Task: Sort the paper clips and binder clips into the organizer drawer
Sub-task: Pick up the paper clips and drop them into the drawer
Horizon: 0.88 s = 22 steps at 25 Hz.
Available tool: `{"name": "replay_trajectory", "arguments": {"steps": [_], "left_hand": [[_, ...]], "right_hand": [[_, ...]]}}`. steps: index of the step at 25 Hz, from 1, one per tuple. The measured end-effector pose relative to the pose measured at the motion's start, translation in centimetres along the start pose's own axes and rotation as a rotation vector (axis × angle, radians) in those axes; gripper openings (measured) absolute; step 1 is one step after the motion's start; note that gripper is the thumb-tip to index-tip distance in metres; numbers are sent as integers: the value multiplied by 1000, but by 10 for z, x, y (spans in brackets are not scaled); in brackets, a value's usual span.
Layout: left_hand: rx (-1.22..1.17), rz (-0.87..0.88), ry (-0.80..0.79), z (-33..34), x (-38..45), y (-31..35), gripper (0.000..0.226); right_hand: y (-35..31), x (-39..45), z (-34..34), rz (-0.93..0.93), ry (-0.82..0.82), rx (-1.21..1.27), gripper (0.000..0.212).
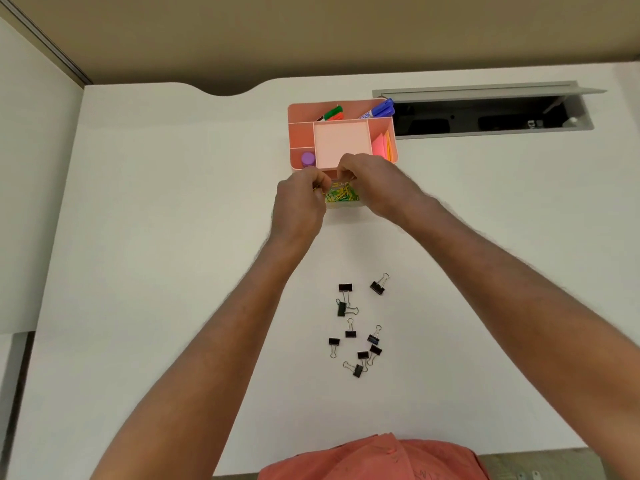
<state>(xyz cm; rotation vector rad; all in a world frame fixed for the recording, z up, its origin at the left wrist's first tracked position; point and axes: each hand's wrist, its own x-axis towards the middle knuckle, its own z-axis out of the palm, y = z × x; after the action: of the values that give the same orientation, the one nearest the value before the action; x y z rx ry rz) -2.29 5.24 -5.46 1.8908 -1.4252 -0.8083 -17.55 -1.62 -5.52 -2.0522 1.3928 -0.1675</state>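
While both hands work at the pulled-out drawer [343,199] of the pink organizer [341,133], left hand [301,202] and right hand [374,185] pinch narrow over the paper clips [341,195]; what each holds, cannot tell. Release low, inside the walls. Binder clips [356,327] lie loose on the desk, well apart.

**Even light, bent edges**

Soft, bright overhead light falls evenly on the white tabletop [173,237], leaving only faint shadows and no glare. Wide-angle distortion curves the frame's edges. Detail is slightly soft throughout, with light blur around each hand [301,202] at centre.
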Motion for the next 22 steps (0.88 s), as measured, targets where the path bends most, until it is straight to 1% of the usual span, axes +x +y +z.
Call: {"name": "replay_trajectory", "arguments": {"steps": [1, 4, 6, 8, 10, 11, 13, 14, 15, 17, 18, 19, 20, 21, 22], "left_hand": [[59, 46, -7, 3, 5, 1, 33], [230, 185, -23, 16, 17, 1, 31], [275, 218, -53, 25, 19, 0, 32], [283, 247, -63, 30, 20, 0, 29], [303, 326, -46, 28, 19, -2, 25], [280, 353, -34, 28, 19, -4, 23], [147, 344, 36, 23, 16, -8, 18], [67, 317, 98, 21, 14, -9, 17], [-2, 281, 166, 18, 14, -11, 17], [-109, 160, 280, 17, 18, -16, 19], [-167, 56, 316, 17, 23, -19, 22], [-239, -73, 331, 17, 28, -22, 28], [-315, -203, 319, 18, 32, -23, 36], [-391, -307, 290, 19, 35, -23, 42], [-459, -374, 256, 21, 38, -23, 45]], "right_hand": [[3, -3, 0, -5, 41, 41, 20], [13, -19, 2, -90, 216, 39, 19], [20, -32, 6, -97, 290, 96, 19], [25, -44, 12, -87, 323, 131, 18], [27, -52, 17, -64, 356, 186, 19], [27, -55, 18, -36, 382, 230, 20], [26, -62, 24, 59, 446, 365, 20], [25, -66, 28, 138, 471, 489, 19], [22, -69, 33, 237, 478, 669, 17], [15, -72, 43, 470, 427, 1158, 12], [11, -73, 45, 588, 373, 1416, 8], [8, -72, 46, 699, 316, 1641, 9], [6, -72, 44, 784, 258, 1825, 14], [5, -69, 42, 837, 209, 1967, 22], [3, -66, 38, 862, 172, 2067, 32]]}}
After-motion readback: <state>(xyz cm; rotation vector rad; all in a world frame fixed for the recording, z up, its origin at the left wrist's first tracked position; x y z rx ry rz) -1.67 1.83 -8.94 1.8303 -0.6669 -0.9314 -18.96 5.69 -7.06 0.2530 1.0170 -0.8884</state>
